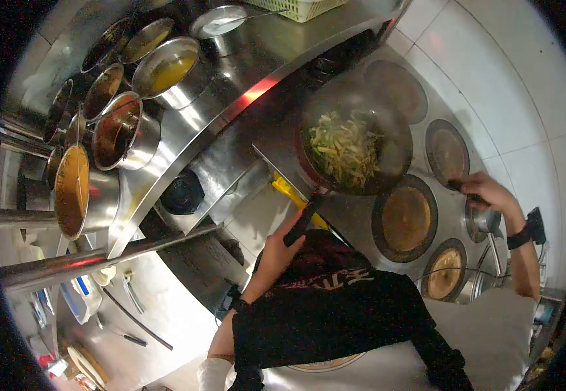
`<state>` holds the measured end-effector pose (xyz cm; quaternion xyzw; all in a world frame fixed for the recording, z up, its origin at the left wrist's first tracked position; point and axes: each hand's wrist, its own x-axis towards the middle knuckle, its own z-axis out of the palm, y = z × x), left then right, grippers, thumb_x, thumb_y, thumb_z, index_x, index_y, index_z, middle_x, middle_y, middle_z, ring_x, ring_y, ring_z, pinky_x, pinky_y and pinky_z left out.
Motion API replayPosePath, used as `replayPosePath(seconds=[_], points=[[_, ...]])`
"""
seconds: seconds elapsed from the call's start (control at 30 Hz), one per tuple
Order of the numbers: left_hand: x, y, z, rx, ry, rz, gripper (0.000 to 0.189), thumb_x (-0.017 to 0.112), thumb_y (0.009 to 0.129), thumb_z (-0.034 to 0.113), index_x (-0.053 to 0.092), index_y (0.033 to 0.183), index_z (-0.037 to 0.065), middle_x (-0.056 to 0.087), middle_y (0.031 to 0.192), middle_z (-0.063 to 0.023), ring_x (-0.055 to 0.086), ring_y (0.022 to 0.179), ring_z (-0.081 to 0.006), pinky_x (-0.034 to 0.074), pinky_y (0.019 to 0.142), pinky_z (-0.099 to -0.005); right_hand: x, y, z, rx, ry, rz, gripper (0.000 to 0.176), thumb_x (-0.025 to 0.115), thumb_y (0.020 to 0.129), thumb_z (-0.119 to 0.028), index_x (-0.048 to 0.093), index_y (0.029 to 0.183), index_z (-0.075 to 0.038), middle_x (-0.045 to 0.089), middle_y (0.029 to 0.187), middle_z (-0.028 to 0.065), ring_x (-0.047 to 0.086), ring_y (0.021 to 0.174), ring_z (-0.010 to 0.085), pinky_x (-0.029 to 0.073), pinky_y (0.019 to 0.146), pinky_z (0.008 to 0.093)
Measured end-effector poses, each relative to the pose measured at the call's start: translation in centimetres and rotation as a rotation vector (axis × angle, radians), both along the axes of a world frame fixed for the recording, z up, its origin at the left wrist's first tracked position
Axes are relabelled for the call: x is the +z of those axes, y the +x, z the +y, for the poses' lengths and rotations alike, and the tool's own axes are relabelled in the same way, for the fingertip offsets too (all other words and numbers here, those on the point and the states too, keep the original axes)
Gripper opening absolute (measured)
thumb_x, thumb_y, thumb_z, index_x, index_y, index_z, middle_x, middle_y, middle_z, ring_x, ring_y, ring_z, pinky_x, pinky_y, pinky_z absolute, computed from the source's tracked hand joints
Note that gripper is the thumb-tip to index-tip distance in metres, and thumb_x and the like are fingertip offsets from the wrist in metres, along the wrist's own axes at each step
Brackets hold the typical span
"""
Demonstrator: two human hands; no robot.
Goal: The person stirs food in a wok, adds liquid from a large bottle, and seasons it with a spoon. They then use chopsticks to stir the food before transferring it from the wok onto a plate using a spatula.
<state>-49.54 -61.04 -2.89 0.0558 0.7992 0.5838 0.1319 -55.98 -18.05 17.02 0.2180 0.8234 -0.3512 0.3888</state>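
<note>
A wok (393, 153) holds sliced green and pale yellow food (345, 146), with haze over it. Its black handle (305, 221) points toward the person's body, and my left hand (283, 254) is wrapped round it. On the right, my right hand (488, 192) is closed on a dark handle (455, 185) beside a round pan or plate (447, 153). What that handle belongs to cannot be made out. A small metal pot (486, 221) sits just below my right hand.
Steel pots with orange sauce (103, 208), red sauce (143, 146) and yellow liquid (191, 88) line the curved steel shelf (244, 98) at upper left. Round pans or burners (405, 220) surround the wok on the right. White utensil counter (159, 313) at lower left; yellow-green basket (299, 8) at top.
</note>
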Motion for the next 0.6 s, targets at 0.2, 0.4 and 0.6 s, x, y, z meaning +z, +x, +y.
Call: replayPosePath(seconds=[0.2, 0.4, 0.6], points=[[-0.5, -0.1, -0.1, -0.005, 0.049, -0.044, 0.055, 0.063, 0.075, 0.006, 0.044, 0.126, 0.013, 0.054, 0.115, -0.0158, 0.054, 0.104, -0.0192, 0.041, 0.086, -0.0287, -14.8, 0.0, -2.9, 0.985, -0.293, 1.523, 0.041, 0.055, 0.084, -0.018, 0.046, 0.121, -0.004, 0.050, 0.065, 0.0015, 0.043, 0.042, 0.0056, 0.027, 0.033, 0.0180], [-0.6, 0.2, 0.2, 0.013, 0.039, -0.054, 0.055, 0.063, 0.075, 0.005, 0.044, 0.126, 0.013, 0.054, 0.116, -0.0154, 0.053, 0.106, -0.0193, 0.040, 0.088, -0.0281, -12.2, 0.6, -6.2, -0.336, -0.577, 0.314, 0.040, 0.051, 0.086, -0.014, 0.044, 0.124, -0.007, 0.055, 0.074, 0.0049, 0.040, 0.039, 0.0057, 0.026, 0.031, 0.0201], [-1.1, 0.2, 0.3, 0.026, 0.041, -0.035, 0.055, 0.064, 0.074, 0.005, 0.045, 0.124, 0.013, 0.054, 0.114, -0.0164, 0.054, 0.104, -0.0242, 0.042, 0.087, -0.0299, -10.5, 0.7, -5.8, 0.633, 0.185, 1.127, 0.041, 0.048, 0.083, -0.005, 0.047, 0.124, -0.008, 0.056, 0.075, 0.0043, 0.048, 0.059, 0.0050, 0.038, 0.051, 0.0204]])
